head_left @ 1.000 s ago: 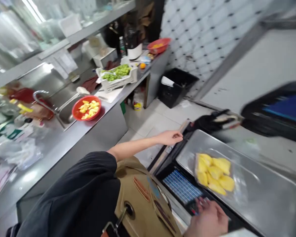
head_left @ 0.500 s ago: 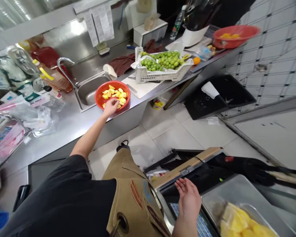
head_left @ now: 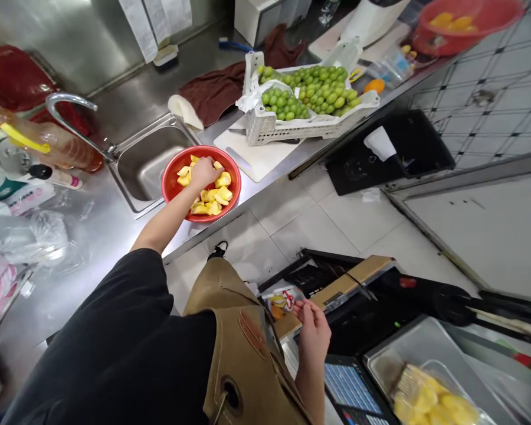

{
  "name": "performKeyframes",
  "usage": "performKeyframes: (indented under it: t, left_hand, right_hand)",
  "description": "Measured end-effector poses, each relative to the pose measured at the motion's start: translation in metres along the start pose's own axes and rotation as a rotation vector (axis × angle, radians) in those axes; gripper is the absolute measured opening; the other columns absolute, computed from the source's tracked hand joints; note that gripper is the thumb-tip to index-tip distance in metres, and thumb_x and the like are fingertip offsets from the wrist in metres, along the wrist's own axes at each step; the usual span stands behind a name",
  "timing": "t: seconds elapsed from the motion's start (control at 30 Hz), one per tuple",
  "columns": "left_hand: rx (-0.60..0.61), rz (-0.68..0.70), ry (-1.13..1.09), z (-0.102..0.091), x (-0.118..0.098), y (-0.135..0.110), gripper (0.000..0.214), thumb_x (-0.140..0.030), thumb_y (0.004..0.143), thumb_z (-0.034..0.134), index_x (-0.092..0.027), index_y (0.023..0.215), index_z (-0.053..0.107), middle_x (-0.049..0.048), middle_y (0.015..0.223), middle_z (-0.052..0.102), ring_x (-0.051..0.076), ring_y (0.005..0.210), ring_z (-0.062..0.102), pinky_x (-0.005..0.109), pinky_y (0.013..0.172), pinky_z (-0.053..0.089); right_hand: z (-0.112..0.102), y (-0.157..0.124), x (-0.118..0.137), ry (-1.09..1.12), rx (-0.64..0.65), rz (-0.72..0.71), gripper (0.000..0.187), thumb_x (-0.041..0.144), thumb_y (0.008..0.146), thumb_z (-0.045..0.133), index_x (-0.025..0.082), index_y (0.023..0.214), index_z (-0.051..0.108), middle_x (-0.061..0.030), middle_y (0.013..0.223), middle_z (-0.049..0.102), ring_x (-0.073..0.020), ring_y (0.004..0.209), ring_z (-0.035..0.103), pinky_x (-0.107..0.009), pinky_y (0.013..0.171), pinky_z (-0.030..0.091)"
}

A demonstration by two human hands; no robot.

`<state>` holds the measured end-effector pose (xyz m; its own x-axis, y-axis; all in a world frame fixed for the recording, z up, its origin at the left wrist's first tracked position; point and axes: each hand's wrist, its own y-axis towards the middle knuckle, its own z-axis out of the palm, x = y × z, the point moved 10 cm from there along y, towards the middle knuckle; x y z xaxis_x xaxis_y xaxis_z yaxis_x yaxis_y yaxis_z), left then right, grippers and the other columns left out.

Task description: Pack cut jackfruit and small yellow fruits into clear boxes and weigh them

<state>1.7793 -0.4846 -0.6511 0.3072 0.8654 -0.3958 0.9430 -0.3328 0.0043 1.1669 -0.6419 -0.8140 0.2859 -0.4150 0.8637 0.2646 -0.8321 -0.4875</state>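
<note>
Many yellow fruit pieces [head_left: 212, 200], cut in irregular chunks, lie heaped in a red plastic bowl [head_left: 232, 177]. This bowl stands on the steel surface [head_left: 110, 236], just beside the sink [head_left: 148, 162]. The left hand [head_left: 203, 172] is pressing down on the pieces at the top of the heap, and its fingers are closed among them. More yellow pieces [head_left: 425, 398] lie inside a clear plastic container [head_left: 442, 378], on the metal tray [head_left: 407, 348] of a scale, and the frame edge cuts them. The right hand [head_left: 312, 330] is open in the air, well apart from that container.
</note>
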Motion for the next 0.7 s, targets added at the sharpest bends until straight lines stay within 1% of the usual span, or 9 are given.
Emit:
performKeyframes:
  t: [0.13,0.23,0.33,0.4,0.43,0.5,0.57,0.63,0.7]
  left_hand:
    - [-0.079,0.091,-0.302,-0.007,-0.004,-0.001,0.024,-0.022,0.088,0.083,-0.018,0.109,0.071,0.0092,0.104,0.077,0.025,0.093,0.071,0.042,0.1,0.056]
    - [-0.117,0.25,-0.633,-0.023,-0.025,-0.015,0.032,-0.034,0.089,0.087,-0.019,0.112,0.07,0.0082,0.109,0.075,0.023,0.097,0.072,0.04,0.1,0.059]
    - [-0.059,0.491,-0.903,-0.039,-0.07,-0.048,0.047,-0.049,0.087,0.092,-0.022,0.12,0.071,0.0084,0.116,0.075,0.023,0.109,0.074,0.039,0.101,0.061]
    - [0.04,0.612,-1.013,-0.036,-0.11,-0.078,0.049,-0.051,0.087,0.094,-0.023,0.121,0.072,0.0072,0.115,0.075,0.022,0.106,0.075,0.036,0.095,0.063]
    - [0.102,0.658,-1.057,-0.028,-0.131,-0.096,0.048,-0.051,0.087,0.094,-0.024,0.12,0.072,0.0063,0.114,0.075,0.02,0.104,0.075,0.034,0.092,0.064]
    - [0.243,0.735,-1.131,0.002,-0.176,-0.136,0.046,-0.049,0.087,0.096,-0.025,0.118,0.073,0.0044,0.113,0.076,0.018,0.101,0.075,0.031,0.088,0.064]
    - [0.414,0.789,-1.198,0.05,-0.224,-0.183,0.046,-0.045,0.085,0.098,-0.026,0.118,0.073,0.003,0.113,0.076,0.017,0.1,0.075,0.029,0.086,0.064]
    - [0.618,0.792,-1.222,0.116,-0.272,-0.241,0.046,-0.045,0.084,0.099,-0.026,0.117,0.073,0.0023,0.109,0.076,0.016,0.097,0.076,0.028,0.084,0.064]
    - [0.84,0.778,-1.171,0.186,-0.321,-0.314,0.047,-0.049,0.083,0.098,-0.024,0.113,0.073,0.0025,0.104,0.076,0.016,0.094,0.076,0.028,0.083,0.064]
  right_hand:
    - [0.011,-0.008,0.001,-0.008,-0.006,0.016,0.071,0.081,0.067,0.087,0.019,0.101,0.078,-0.0098,0.092,0.083,-0.0265,0.083,0.079,-0.043,0.081,0.067]
    - [0.016,-0.009,0.002,-0.006,0.015,0.009,0.072,0.083,0.067,0.086,0.02,0.1,0.077,-0.0111,0.094,0.083,-0.0277,0.085,0.078,-0.046,0.085,0.066]
    - [0.02,-0.005,0.005,0.008,0.037,-0.027,0.068,0.083,0.072,0.083,0.021,0.101,0.076,-0.0127,0.095,0.082,-0.0304,0.086,0.077,-0.052,0.09,0.065]
    - [0.017,-0.006,0.005,0.052,0.014,-0.037,0.065,0.082,0.073,0.083,0.023,0.101,0.076,-0.0136,0.097,0.082,-0.0321,0.089,0.077,-0.054,0.093,0.064]
    - [0.014,-0.009,0.005,0.074,0.004,-0.047,0.064,0.082,0.073,0.083,0.024,0.1,0.076,-0.0138,0.098,0.082,-0.0326,0.09,0.078,-0.054,0.094,0.064]
    - [0.003,-0.016,0.006,0.104,-0.021,-0.081,0.06,0.081,0.075,0.081,0.026,0.099,0.076,-0.0127,0.097,0.082,-0.0322,0.09,0.077,-0.053,0.094,0.063]
    - [-0.018,-0.022,0.004,0.108,-0.057,-0.118,0.058,0.079,0.079,0.077,0.026,0.1,0.076,-0.0095,0.094,0.082,-0.0299,0.088,0.077,-0.05,0.092,0.063]
    - [-0.054,-0.026,-0.003,0.101,-0.125,-0.148,0.051,0.073,0.084,0.073,0.026,0.104,0.077,-0.0077,0.096,0.083,-0.0273,0.087,0.076,-0.046,0.09,0.063]
    - [-0.099,-0.035,-0.018,0.096,-0.208,-0.17,0.045,0.065,0.09,0.069,0.025,0.107,0.078,-0.0071,0.098,0.082,-0.0255,0.087,0.075,-0.043,0.088,0.062]
